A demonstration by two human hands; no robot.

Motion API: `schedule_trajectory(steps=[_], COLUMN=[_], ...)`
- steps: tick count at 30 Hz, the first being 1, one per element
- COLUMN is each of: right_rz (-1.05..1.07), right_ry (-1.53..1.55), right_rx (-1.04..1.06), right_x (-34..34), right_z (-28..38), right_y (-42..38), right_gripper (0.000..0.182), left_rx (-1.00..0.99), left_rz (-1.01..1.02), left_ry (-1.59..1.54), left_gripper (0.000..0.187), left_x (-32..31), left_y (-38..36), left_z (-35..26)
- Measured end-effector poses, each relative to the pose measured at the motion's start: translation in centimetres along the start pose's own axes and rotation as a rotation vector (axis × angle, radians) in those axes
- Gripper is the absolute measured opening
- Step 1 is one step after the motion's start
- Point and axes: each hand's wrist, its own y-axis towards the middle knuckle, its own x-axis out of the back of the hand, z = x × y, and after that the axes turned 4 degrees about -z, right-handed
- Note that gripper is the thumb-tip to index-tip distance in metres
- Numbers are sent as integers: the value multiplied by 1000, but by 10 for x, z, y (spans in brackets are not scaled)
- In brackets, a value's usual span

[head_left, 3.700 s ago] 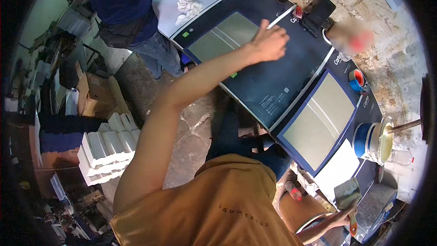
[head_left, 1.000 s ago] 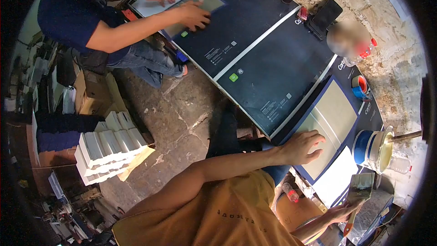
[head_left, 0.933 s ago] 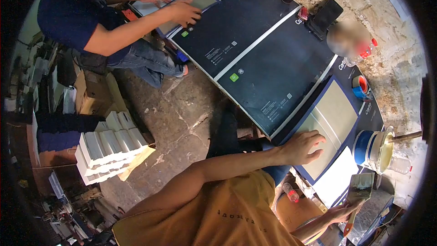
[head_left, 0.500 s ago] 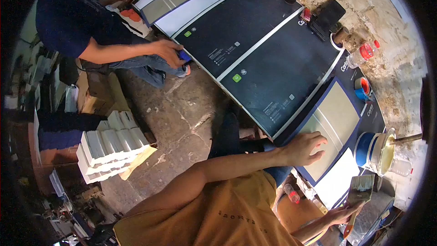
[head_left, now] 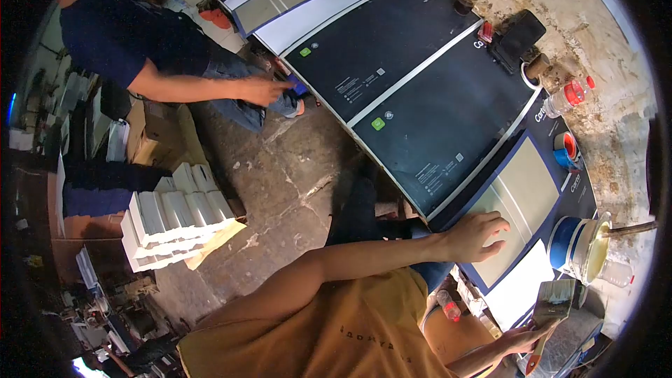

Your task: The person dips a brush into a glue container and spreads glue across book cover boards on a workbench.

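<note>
My left hand (head_left: 478,236) rests over the near part of a book cover (head_left: 532,182), beige boards framed by dark blue material with a pale strip down the middle. Its fingers are loosely curled and apart, holding nothing. At the lower right, my right hand (head_left: 521,341) is closed around the handle of a wide flat paintbrush (head_left: 554,301), bristles pointing up. Close to the brush stands a white and blue bucket (head_left: 568,243) with pale yellowish contents and a stick in it. A white sheet (head_left: 519,287) lies between the cover and my right hand.
Black printed sheets (head_left: 434,126) cover the table. Another cover (head_left: 280,1) lies at its far end. A co-worker's hand (head_left: 264,89) is by the left edge, near a blue object. Tape rolls (head_left: 565,150) and a bottle (head_left: 568,96) line the wall; book stacks (head_left: 178,210) stand left.
The whole view has shifted slightly. The co-worker's hand has turned and its fingers now point toward the blue object. My left hand stays on the cover; my right still holds the paintbrush.
</note>
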Motion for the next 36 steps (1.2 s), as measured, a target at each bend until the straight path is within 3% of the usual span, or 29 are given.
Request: schedule_trajectory(steps=[6, 9, 13, 17, 18, 24, 28, 36], right_rz=[28, 122, 117, 218, 229, 216, 84, 57], right_ry=[-20, -256, -216, -403, -378, -264, -6, 50], right_rx=[11, 275, 193, 426, 428, 319, 111, 34], right_x=[4, 17, 16, 30, 31, 30, 15, 6], right_z=[-7, -21, -22, -44, -47, -52, -34, -13], right_y=[5, 9, 9, 21, 24, 25, 12, 5], right_gripper=[34, 36, 38, 64, 63, 62, 39, 39], left_rx=[23, 25, 24, 24, 24, 11, 10, 17], left_rz=[26, 19, 23, 33, 26, 8, 9, 15], left_ry=[13, 4, 7, 37, 30, 8, -4, 0], left_gripper=[30, 30, 31, 31, 31, 30, 31, 31], left_x=[1, -1, -1, 2, 2, 1, 0, -2], left_y=[0, 0, 0, 1, 0, 0, 1, 0], left_z=[-1, 0, -1, -1, -2, -2, -2, -1])
